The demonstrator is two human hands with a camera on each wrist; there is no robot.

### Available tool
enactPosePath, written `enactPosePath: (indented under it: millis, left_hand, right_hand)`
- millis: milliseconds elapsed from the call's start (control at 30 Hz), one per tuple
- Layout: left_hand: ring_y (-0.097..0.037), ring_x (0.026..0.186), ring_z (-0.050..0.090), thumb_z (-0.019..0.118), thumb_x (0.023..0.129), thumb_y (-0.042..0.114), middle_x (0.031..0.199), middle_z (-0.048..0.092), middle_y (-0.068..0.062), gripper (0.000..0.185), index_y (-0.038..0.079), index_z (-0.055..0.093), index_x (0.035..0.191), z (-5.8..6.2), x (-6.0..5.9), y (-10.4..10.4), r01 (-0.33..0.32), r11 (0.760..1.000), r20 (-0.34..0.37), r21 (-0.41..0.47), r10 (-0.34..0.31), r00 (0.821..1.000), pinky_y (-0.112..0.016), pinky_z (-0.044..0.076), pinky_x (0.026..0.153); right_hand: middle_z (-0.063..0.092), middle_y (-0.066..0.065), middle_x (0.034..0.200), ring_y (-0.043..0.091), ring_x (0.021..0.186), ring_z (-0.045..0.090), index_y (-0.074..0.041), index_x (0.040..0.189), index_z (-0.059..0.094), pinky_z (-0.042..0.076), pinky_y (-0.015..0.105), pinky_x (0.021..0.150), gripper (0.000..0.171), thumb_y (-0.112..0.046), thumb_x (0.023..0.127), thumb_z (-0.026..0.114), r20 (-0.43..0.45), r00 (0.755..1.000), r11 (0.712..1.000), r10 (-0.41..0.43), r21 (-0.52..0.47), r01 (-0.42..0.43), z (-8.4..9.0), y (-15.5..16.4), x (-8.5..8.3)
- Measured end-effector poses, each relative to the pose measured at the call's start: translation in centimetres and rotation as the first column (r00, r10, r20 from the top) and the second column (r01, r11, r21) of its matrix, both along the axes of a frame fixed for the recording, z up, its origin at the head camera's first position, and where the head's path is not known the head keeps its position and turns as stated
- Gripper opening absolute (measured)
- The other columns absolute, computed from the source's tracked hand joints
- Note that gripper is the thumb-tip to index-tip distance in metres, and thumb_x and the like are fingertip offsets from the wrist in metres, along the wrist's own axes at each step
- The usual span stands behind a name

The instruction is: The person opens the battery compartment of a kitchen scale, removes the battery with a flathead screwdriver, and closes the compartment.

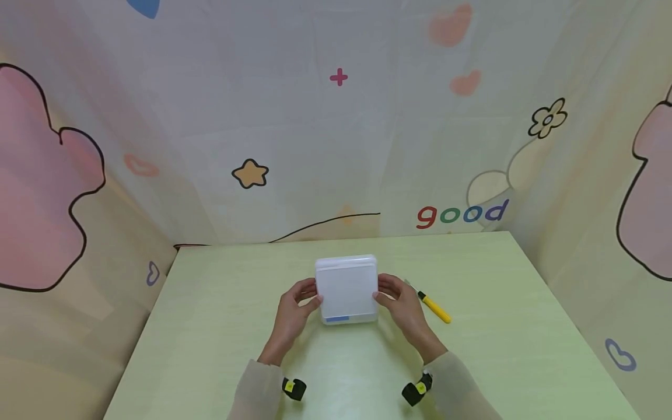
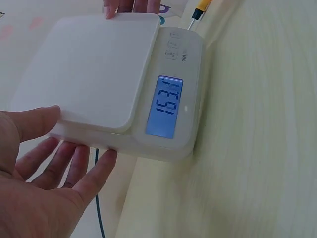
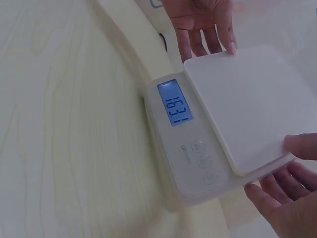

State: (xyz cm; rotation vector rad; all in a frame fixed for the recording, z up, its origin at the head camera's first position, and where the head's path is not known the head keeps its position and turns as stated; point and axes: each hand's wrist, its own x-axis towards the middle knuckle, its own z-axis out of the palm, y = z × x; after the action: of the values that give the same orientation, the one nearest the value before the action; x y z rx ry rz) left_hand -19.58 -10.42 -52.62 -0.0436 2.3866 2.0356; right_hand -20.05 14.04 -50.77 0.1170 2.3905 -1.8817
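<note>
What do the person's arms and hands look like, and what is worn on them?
Both hands, left hand and right hand, are bare, without gloves. Each arm wears a pale beige long sleeve. A small black wrist device with a yellow mark sits at each wrist.

A pale green wood-grain table [image 1: 220, 326] carries the things. A yellow-handled tool [image 1: 433, 305] lies flat on it at about three o'clock from the table's middle. A white kitchen scale [image 1: 347, 289] sits near the centre, seemingly tilted on its front edge.
</note>
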Motion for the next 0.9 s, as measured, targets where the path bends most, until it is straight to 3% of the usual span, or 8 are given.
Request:
enactPosePath:
  millis: [267, 500, 633, 900]
  left_hand:
    - [-0.026, 0.121, 0.06, 0.072, 0.088, 0.013, 0.126, 0.066, -0.007, 0.044, 0.015, 0.061, 0.13, -0.4, -0.1, 0.3, -0.007, 1.0, -0.025, -0.031, 0.007, 1.0, -0.041, 0.055, 0.098]
    - [-0.026, 0.122, 0.059, 0.073, 0.087, 0.011, 0.125, 0.067, -0.006, 0.042, 0.018, 0.063, 0.128, -0.2, 0.0, 0.5, -0.025, 0.998, -0.052, -0.05, 0.023, 0.998, -0.043, 0.055, 0.097]
    - [-0.03, 0.122, 0.061, 0.072, 0.087, 0.007, 0.129, 0.065, -0.009, 0.045, 0.016, 0.061, 0.13, -0.1, 0.1, 0.6, -0.027, 0.999, -0.053, -0.023, 0.026, 0.998, -0.04, 0.057, 0.094]
    - [-0.033, 0.124, 0.06, 0.065, 0.093, 0.011, 0.136, 0.059, -0.018, 0.044, 0.008, 0.056, 0.137, 0.1, 0.7, 0.9, -0.017, 0.997, 0.015, 0.075, 0.016, 1.0, -0.035, 0.058, 0.092]
  right_hand:
    - [0.061, 0.009, 0.135, 0.028, 0.125, 0.057, -0.014, 0.134, 0.058, 0.05, 0.043, 0.105, 0.043, -0.01, 0.092, 0.067, -0.027, 0.999, 0.999, -0.018, 0.032, 0.019, -0.5, 0.2, 0.1]
    - [0.065, 0.013, 0.126, 0.03, 0.116, 0.062, -0.012, 0.136, 0.058, 0.056, 0.04, 0.095, 0.048, -0.011, 0.09, 0.07, -0.089, 0.995, 0.992, -0.034, 0.115, 0.044, -0.6, 0.3, 0.3]
    - [0.064, 0.016, 0.125, 0.032, 0.11, 0.066, -0.013, 0.136, 0.057, 0.061, 0.039, 0.085, 0.047, -0.01, 0.09, 0.068, -0.08, 0.996, 0.997, -0.035, 0.069, 0.041, -0.3, 0.3, 0.5]
    - [0.06, 0.02, 0.128, 0.035, 0.106, 0.068, -0.015, 0.136, 0.057, 0.062, 0.039, 0.077, 0.039, -0.015, 0.098, 0.058, 0.07, 0.996, 0.995, -0.047, -0.086, 0.053, 0.4, 0.3, 1.0]
